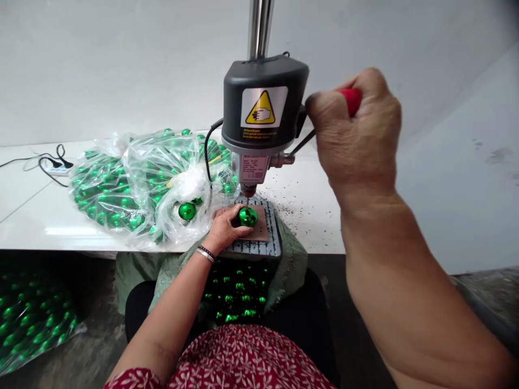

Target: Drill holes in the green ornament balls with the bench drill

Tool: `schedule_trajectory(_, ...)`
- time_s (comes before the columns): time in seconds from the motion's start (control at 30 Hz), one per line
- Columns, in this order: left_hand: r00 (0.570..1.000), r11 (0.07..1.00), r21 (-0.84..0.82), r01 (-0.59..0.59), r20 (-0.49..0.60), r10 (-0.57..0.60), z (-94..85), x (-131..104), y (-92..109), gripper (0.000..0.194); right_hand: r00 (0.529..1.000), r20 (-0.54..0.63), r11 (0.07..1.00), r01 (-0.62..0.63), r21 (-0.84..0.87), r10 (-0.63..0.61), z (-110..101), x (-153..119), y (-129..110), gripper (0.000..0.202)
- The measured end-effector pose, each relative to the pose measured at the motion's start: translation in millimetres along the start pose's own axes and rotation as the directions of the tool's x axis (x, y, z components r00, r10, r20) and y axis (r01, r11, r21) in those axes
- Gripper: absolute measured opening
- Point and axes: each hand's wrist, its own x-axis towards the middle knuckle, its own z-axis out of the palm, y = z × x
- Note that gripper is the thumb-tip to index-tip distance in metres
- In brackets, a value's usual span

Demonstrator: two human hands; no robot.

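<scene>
Against a pale wall, the glossy white desk (316, 232) carries a dark grey drill press (263, 102); the left hand (227, 227) pinches a shiny green ball (247, 216) at centre, seemingly to steady it beneath the bit, while the right hand's (359, 129) grip is closed round the red-knobbed lever (352, 101).

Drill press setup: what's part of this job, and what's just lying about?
In use: drill press, right hand on its red lever handle; green ball in left hand; brown pad beneath.

Lying about: scattered dark flecks; bagged green balls, though probably stock.
</scene>
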Motion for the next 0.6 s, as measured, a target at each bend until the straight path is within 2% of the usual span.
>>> schedule_trajectory(0.1, 1.0, 1.0, 0.001, -0.001, -0.006, 0.001, 1.0, -0.2, -0.8, 0.058, 0.996, -0.026, 0.996, 0.087, -0.003, -0.087, -4.2, -11.2, 4.0, 0.03)
schedule_trajectory(0.4, 1.0, 1.0, 0.014, 0.006, -0.011, -0.006, 0.1, -1.0, 1.2, 0.055, 0.993, 0.013, 0.976, 0.114, -0.187, -0.113, -16.1, -32.8, 3.0, 0.019)
schedule_trajectory(0.6, 1.0, 1.0, 0.023, -0.002, -0.004, 0.002, -0.7, -1.7, 3.4, 0.054, 0.993, 0.045, 0.968, 0.118, -0.223, -0.111, -19.2, -42.6, 6.2, 0.011)
